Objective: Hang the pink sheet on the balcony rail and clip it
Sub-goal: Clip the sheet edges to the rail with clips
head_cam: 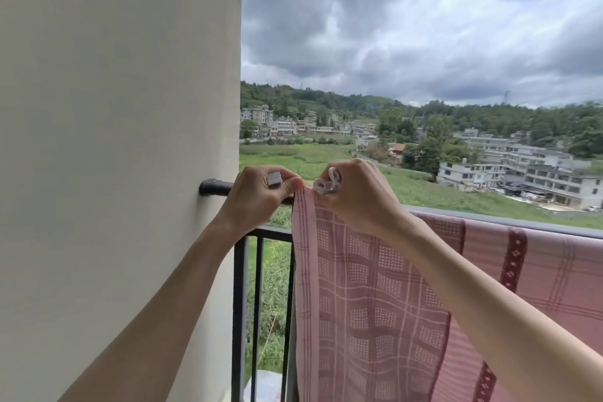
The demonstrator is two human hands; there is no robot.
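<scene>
While draped: sheet (375, 287), clip-holding hands.

The pink sheet (375, 297) runs off the bottom and right edges and covers most of the balcony rail (215, 188), while the right hand (352, 196) hides the white clip's (328, 183) lower part.

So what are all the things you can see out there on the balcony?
pink sheet: one, pink with dark red checks, draped over the rail
balcony rail: one, black, fixed to the wall
wall: one, cream, left side
white clip: one, white, at the sheet's top corner, in the right hand
grey clip: one, grey, in the left hand
houses: many, pale, beyond the green field
clouds: grey, overhead
hands: left hand and right hand, both at the sheet's corner
</scene>
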